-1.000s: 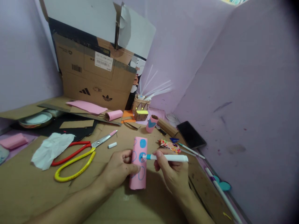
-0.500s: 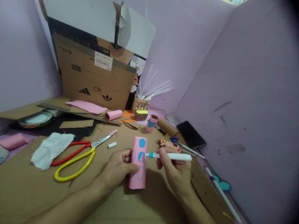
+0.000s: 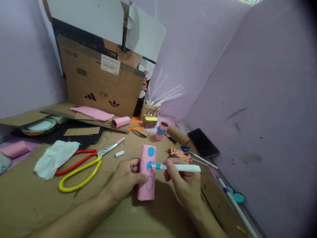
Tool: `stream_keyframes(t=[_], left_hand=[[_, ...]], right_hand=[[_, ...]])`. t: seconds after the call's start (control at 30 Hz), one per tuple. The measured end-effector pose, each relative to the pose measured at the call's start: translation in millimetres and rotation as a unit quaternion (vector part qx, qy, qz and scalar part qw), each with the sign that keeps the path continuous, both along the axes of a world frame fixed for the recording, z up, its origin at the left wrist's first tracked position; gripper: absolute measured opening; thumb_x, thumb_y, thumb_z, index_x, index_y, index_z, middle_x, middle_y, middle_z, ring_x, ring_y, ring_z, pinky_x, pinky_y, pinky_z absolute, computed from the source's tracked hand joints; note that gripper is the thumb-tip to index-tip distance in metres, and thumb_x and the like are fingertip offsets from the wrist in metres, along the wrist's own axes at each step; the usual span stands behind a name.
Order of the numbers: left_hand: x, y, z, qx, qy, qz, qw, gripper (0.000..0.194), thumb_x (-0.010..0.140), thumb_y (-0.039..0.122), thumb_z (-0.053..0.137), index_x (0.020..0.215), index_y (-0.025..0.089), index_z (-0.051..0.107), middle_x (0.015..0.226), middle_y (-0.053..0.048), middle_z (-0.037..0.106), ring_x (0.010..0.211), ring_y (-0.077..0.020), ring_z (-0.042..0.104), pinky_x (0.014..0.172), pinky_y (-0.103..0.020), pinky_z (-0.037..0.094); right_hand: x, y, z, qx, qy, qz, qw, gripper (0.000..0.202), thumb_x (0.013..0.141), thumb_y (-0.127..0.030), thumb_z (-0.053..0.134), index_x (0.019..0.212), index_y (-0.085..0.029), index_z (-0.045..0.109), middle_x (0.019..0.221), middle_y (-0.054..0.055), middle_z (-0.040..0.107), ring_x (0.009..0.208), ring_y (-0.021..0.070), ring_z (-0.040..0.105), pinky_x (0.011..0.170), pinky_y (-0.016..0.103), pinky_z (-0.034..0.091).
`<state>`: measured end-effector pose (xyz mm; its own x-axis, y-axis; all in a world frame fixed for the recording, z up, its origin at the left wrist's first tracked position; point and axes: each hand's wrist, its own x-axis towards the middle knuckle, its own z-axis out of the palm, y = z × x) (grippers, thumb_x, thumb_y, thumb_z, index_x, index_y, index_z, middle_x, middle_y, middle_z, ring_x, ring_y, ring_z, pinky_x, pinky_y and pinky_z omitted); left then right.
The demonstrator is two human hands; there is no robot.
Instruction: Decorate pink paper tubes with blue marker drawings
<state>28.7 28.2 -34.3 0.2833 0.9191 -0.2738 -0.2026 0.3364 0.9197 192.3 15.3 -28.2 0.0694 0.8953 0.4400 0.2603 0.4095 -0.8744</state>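
Note:
My left hand (image 3: 127, 178) grips a pink paper tube (image 3: 146, 193) from its left side, thumb across the front and fingers behind the edge. Blue outlined ovals run along the tube; the top one is filled in blue and the one below it only partly. In my right hand (image 3: 184, 180) is a white marker pen (image 3: 187, 168) with a blue band, held nearly level. Its tip touches the partly filled oval. A small white pen cap (image 3: 119, 154) lies to the left, beyond my left hand, near the scissors (image 3: 95, 162) with one red and one yellow handle.
Crumpled white tissue (image 3: 55, 158) lies by the scissors. Behind stand a large cardboard box (image 3: 101, 82), a pink tube with a blue heart (image 3: 161, 131) and a small cardboard box with pointed ears (image 3: 150, 122). A dark phone (image 3: 203, 142) rests by the right wall.
The marker has shifted slightly left and down within the same oval, where the blue fill looks a little larger. My left hand holds the tube in nearly the same place.

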Motion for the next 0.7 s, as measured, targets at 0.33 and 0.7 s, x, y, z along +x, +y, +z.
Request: stream_keyframes(t=[0.33,0.7], left_hand=[[-0.9,-0.5,0.6,0.005,-0.006,0.000,1.000,0.020,0.049,0.012,0.065,0.068,0.014,0.058,0.064,-0.001,0.061,0.070,-0.0205,0.060,0.065,-0.030,0.046],[-1.2,1.6,-4.4,-0.002,-0.008,-0.001,1.000,0.031,0.046,0.012,0.064,0.077,0.011,0.062,0.068,-0.003,0.064,0.072,-0.0216,0.059,0.066,-0.032,0.046]], right_hand=[[-1.0,-0.8,-1.1,-0.003,-0.025,0.011,1.000,0.022,0.083,-0.029,0.056,0.066,-0.016,0.063,0.046,-0.002,0.052,0.040,0.0107,0.048,0.039,0.021,0.037],[0.7,5.2,2.9,0.014,-0.010,-0.011,1.000,0.029,0.084,-0.029,0.054,0.058,-0.016,0.058,0.045,-0.002,0.052,0.040,0.0096,0.048,0.039,0.020,0.037]])
